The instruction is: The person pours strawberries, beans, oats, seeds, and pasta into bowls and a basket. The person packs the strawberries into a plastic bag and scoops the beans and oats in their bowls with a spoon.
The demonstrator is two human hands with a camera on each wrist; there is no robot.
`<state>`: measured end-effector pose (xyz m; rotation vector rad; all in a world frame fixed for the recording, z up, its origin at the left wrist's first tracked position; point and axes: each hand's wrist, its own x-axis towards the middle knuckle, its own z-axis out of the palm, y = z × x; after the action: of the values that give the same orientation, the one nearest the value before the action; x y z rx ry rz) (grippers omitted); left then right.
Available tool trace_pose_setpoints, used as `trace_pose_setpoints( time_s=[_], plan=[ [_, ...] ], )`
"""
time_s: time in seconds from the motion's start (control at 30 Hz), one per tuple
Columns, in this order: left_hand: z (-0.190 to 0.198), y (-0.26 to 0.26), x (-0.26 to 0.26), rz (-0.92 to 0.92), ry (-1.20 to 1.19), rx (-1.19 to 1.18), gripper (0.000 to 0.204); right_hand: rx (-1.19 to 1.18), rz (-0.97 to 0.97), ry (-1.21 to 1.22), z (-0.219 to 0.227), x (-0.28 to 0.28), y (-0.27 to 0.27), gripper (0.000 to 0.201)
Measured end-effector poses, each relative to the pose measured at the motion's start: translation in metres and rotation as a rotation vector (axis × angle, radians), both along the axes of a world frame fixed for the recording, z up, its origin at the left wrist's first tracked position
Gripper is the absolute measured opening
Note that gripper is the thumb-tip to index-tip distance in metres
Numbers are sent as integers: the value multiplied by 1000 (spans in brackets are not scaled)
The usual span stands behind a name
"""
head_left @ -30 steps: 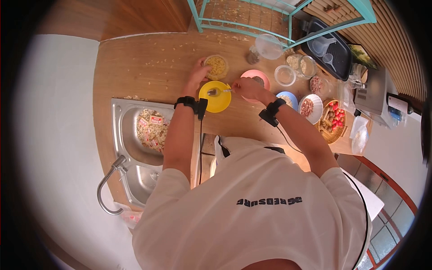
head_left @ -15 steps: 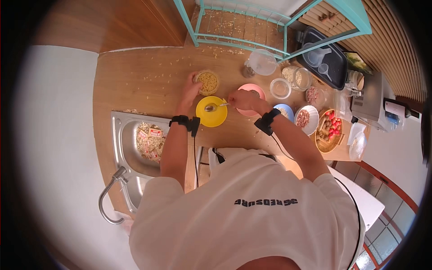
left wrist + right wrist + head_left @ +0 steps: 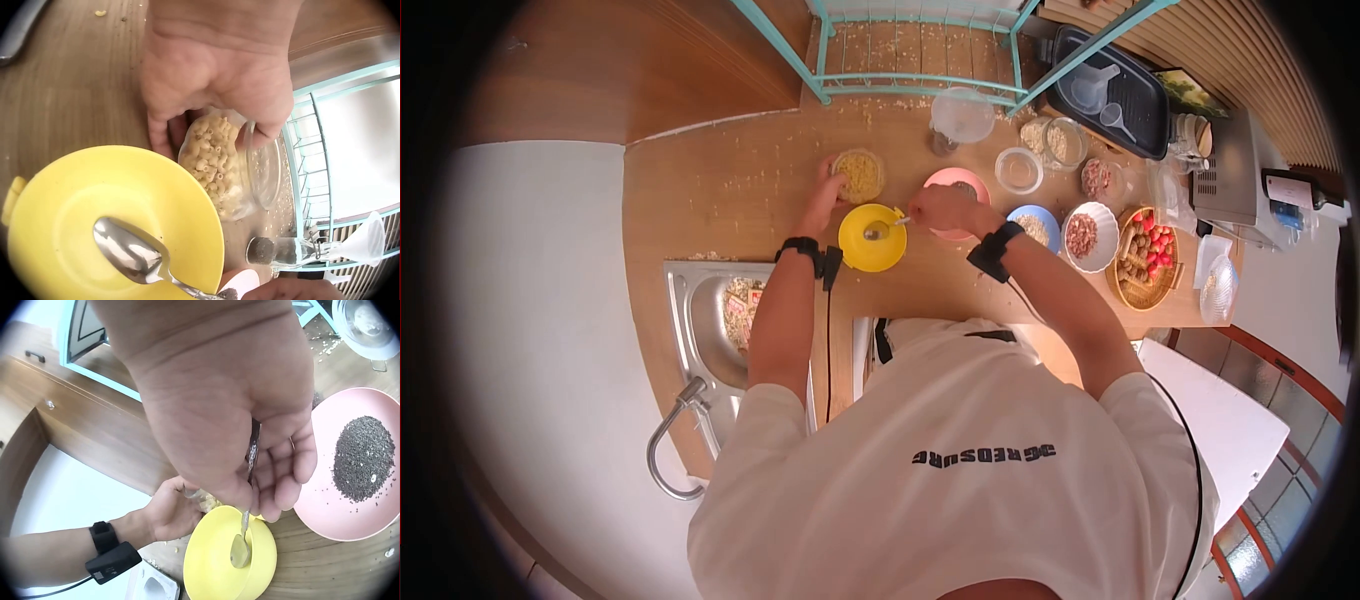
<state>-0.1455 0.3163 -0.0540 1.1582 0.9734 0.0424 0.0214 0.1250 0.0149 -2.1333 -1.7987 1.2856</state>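
Note:
My left hand [image 3: 219, 69] grips a clear jar of macaroni [image 3: 212, 162] from the side, thumb near its rim. Right beside the jar sits a yellow bowl [image 3: 56, 194] with a small tab on its edge. In the right wrist view, my right hand [image 3: 231, 425] pinches a metal spoon [image 3: 240, 551] by its handle. The spoon's head hangs over the yellow bowl, its hollow showing no food in the left wrist view. Under and beyond the right hand lies a pink bowl [image 3: 322, 494] holding small dark seeds [image 3: 362, 456].
To the right are a blue bowl [image 3: 1052, 226], a white fluted bowl [image 3: 1105, 247], a wicker basket [image 3: 1142, 295] and several jars. A bottle with a funnel [image 3: 365, 240] stands behind. A turquoise rack [image 3: 910, 88] borders the back; the sink [image 3: 705, 330] lies left.
The head view has shifted slightly. My left hand stays on the jar, and the right keeps the spoon over the yellow bowl with little movement.

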Motion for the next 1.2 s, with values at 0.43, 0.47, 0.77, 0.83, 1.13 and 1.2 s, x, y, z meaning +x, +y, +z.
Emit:
trace_pose_setpoints(
  time_s=[0.43,0.47,0.77,0.83,1.13,1.2],
  plan=[
    [-9,1,2,-13,-36,-8,52,-16,-18,-24,8,14,-3,24],
    [-10,-1,0,-15,-29,-8,52,-1,-17,-23,6,11,-7,24],
    [8,2,1,-72,-20,-16,52,85,-137,-53,-13,-3,-1,22],
    [5,2,-1,-79,-63,-15,50,72,-195,-40,-18,-10,1,22],
    [6,-1,-1,-93,-88,-21,55,11,-293,-101,-8,-31,0,24],
    [6,-1,-2,-77,-98,-29,55,2,-275,-118,-5,-36,2,23]
  ],
)
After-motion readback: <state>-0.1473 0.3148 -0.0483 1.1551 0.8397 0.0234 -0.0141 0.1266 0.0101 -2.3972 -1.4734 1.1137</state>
